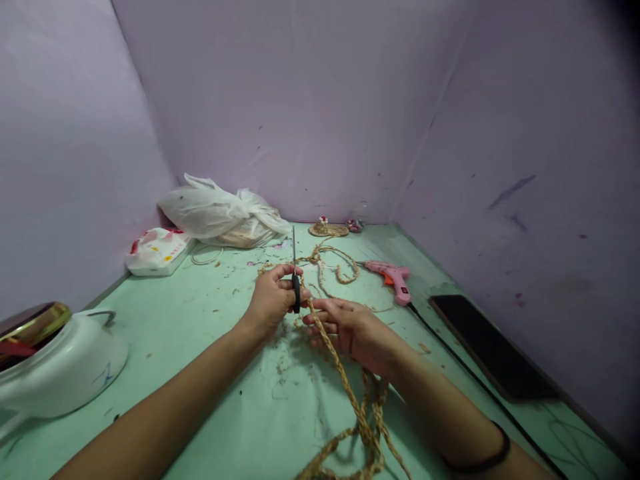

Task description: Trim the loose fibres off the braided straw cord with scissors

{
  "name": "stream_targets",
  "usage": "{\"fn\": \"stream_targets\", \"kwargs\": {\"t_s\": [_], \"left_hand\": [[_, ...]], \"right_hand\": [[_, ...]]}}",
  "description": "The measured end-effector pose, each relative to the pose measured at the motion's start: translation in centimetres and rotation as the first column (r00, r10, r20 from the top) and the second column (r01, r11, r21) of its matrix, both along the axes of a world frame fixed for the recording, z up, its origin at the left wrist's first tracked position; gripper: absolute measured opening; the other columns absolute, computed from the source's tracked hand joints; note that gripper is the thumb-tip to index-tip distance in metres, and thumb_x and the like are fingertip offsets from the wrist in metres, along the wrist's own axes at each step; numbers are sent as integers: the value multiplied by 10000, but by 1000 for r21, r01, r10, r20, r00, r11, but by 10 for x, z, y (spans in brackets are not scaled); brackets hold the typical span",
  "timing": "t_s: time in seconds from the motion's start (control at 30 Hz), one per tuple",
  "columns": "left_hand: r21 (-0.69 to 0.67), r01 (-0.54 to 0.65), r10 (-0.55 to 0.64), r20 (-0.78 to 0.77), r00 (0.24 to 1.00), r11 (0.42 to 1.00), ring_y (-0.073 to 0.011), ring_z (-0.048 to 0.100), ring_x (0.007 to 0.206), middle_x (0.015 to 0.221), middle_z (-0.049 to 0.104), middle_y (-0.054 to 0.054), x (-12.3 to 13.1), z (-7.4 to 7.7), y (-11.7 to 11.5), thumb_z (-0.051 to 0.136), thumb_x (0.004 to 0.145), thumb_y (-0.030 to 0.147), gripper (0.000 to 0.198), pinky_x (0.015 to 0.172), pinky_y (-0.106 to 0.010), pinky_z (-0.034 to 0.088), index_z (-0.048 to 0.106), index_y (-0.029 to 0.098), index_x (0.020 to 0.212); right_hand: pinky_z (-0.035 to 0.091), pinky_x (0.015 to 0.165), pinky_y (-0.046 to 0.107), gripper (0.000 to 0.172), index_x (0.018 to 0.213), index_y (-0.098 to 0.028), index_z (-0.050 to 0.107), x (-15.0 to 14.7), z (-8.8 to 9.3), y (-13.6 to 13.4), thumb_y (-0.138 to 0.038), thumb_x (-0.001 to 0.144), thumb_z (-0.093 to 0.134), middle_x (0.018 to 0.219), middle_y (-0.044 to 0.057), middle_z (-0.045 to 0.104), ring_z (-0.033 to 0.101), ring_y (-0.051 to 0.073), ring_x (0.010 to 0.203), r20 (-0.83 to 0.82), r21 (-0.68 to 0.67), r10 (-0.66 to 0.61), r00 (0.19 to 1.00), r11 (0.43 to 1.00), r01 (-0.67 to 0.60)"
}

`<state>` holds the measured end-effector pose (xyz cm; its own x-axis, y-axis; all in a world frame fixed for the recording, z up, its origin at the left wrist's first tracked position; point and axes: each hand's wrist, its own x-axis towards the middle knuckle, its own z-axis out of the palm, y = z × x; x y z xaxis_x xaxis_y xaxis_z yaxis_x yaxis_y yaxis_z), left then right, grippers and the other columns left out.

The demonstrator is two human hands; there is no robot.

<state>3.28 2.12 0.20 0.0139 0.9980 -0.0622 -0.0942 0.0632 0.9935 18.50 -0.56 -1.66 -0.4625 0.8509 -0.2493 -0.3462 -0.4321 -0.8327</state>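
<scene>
The green table [200, 347], littered with straw scraps, is being used as the work surface. At its left edge a white pot [75, 373] with a gold lid is being kept. A white plastic bag [215, 210] is being stored toward the far left corner, with a white packet [157, 252] just beside it. A dark phone [490, 347] is being left flat along the right edge.

A braided rope [345, 373] is being stretched from a tangle at the near edge up to the middle of the table. From there a looser length is being trailed in loops toward the far edge.

The braid is being held down at the table's middle by the right hand [350, 330], palm down, with its fingers half curled over the strand. The left hand [273, 297] is being kept closed around the black handle of the scissors [295, 280]. Their thin blades are being pointed up toward the far edge, just beside the braid.

A pink glue gun [393, 277] is being left right of the hands, near the phone. A small woven disc [327, 230] is being kept at the far edge.
</scene>
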Motion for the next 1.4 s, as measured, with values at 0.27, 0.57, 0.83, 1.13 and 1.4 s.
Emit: {"fn": "stream_targets", "kwargs": {"t_s": [0.27,0.57,0.83,1.13,1.4], "left_hand": [[-28,-27,27,-5,1000,999,-99,512,409,472,555,48,-1,-5,4,702,462,178,454,367,-167,288,489,152,862],[-31,-22,21,-5,1000,999,-83,483,397,456,538,65,5,-9,-1,688,452,150,441,381,-169,321,491,150,847],[51,117,-106,-183,977,992,-94,497,433,489,524,58,5,-5,-2,649,535,234,349,442,-201,388,500,154,841],[335,436,129,-891,435,835,-150,553,698,795,606,17,-33,5,-2,555,621,253,362,644,-263,409,532,232,982],[279,626,256,-958,129,728,-235,579,872,963,628,-49,-32,-8,-2,451,647,198,514,708,-335,435,465,199,1161]], "right_hand": [[490,643,280,164,802,-111,600,-4,-6,0,-193,789,459,709,86,656,625,144,644,-53,-116,17,998,993,-23],[502,564,233,116,761,-103,598,-9,-6,-2,-213,748,564,677,63,637,597,110,567,-27,-117,-21,999,993,18],[486,510,191,206,719,-111,608,-5,-19,4,-189,580,738,529,-23,558,523,57,454,-29,-74,-104,994,992,101],[405,426,171,268,831,-128,637,1,-7,7,-118,570,700,518,-31,556,493,55,427,-61,-64,-257,964,965,253],[349,380,153,279,845,-108,634,8,-1,10,-125,567,643,478,-51,505,419,44,408,-2,-5,-354,935,935,354]]}}
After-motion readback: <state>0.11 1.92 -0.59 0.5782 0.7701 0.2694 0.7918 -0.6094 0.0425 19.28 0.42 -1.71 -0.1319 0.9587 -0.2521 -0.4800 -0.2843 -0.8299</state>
